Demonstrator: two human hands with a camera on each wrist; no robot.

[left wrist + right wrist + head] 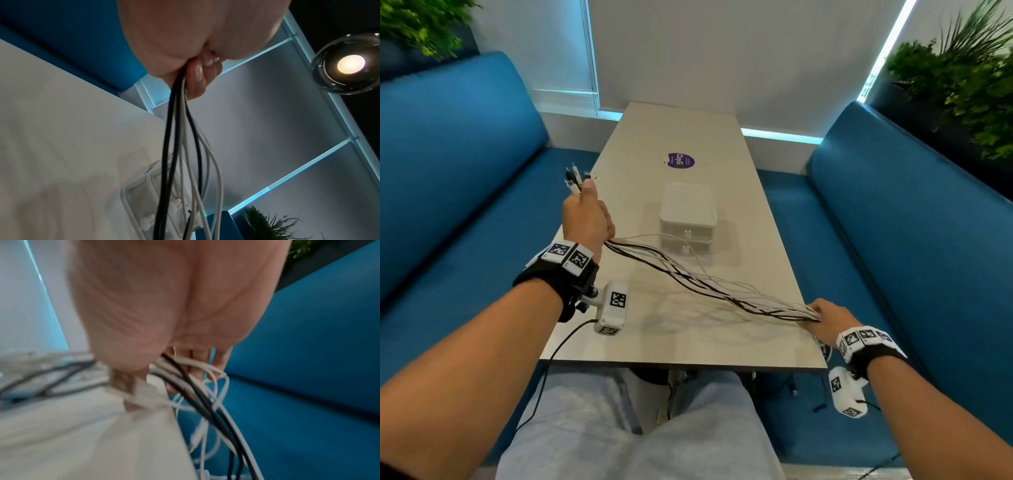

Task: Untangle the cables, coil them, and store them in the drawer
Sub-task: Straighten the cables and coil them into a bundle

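1. A purple round sticker [680,161] on the far part of the table [739,339] reads "ClayG" (smaller print is too small to read).
2. The pale table stands between two blue benches [914,219], with plants [962,78] in the far corners and a lit white wall behind.
3. The left hand [585,216], raised over the table's left edge, is fisted round the cables [688,277]; their plugs stick up past its thumb.
4. The cables, black and white, stretch across the near table to the right hand [825,318], which grips them at the table's right edge; loose ends hang over it.
5. The white drawer unit [687,219] sits mid-table, both drawers closed.
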